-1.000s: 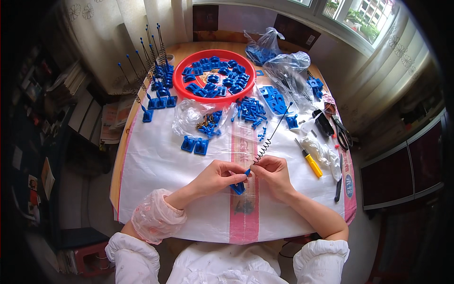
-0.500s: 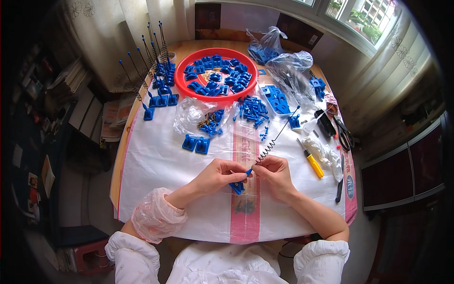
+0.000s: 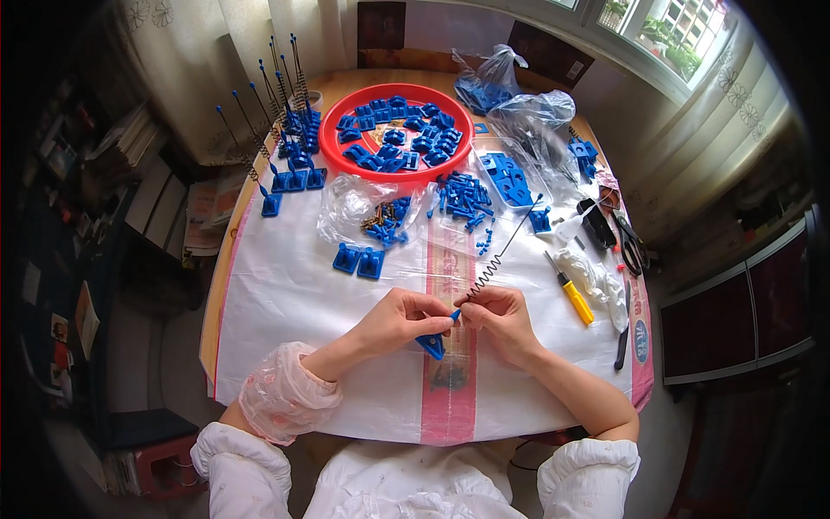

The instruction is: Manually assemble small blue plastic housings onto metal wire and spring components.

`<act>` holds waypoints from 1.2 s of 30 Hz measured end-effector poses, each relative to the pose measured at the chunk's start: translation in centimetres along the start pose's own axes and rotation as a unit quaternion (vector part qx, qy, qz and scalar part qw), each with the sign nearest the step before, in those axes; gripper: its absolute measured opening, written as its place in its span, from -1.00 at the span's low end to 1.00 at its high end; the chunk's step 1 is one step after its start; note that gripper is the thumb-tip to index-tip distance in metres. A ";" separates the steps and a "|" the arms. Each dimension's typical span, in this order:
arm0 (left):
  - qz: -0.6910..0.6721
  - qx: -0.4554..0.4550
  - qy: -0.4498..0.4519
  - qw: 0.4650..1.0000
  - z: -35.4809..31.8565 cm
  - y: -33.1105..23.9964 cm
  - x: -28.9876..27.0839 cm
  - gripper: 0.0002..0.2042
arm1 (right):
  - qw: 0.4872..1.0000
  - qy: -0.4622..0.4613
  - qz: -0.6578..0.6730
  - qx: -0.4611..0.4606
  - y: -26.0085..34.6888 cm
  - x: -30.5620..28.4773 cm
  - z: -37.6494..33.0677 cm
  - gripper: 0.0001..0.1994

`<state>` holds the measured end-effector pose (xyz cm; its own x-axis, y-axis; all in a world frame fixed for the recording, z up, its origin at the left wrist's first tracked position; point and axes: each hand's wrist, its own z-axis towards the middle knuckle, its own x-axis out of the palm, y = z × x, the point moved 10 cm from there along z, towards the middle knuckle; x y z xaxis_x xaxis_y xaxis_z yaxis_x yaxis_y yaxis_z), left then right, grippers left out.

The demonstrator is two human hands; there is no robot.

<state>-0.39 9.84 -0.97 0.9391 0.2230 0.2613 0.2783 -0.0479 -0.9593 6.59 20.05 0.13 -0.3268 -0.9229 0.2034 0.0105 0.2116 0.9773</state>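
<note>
Both my hands meet over the pink stripe of the table cover. Pinched in my left hand (image 3: 404, 318) is a blue plastic base (image 3: 431, 347) with a pointed stem; its square plate shows below my fingers. My right hand (image 3: 501, 318) pinches the lower end of a black coiled spring wire (image 3: 487, 275), right where it meets the stem's tip. The wire slants up and right to a small blue tip. My fingers hide the joint itself. Two blue bases (image 3: 358, 261) stand farther off to the left. Finished-looking bases with upright spring wires (image 3: 296, 179) cluster at the far left.
A red round tray (image 3: 324, 143) holds many blue parts. Nearer lie blue pegs (image 3: 467, 199) and a clear bag with screws (image 3: 346, 212). On the right are a tub of blue plates (image 3: 508, 180), a yellow-handled screwdriver (image 3: 577, 303), scissors (image 3: 634, 246) and a white cloth (image 3: 596, 277).
The blue base has tilted slightly between my fingers, and the wire's far tip has shifted a little left. Both hands keep nearly the same place and grip.
</note>
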 end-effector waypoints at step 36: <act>-0.002 0.005 0.004 1.000 0.1 0.6 -0.2 -0.77 | 1.000 0.006 0.022 -0.010 -0.2 -0.1 -0.2 -0.89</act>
<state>-0.41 9.86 -1.60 0.9396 0.2157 0.2657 0.2797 -0.0367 -0.9594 6.78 20.04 -0.03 -0.3150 -0.9165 0.2466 0.0432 0.2458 0.9684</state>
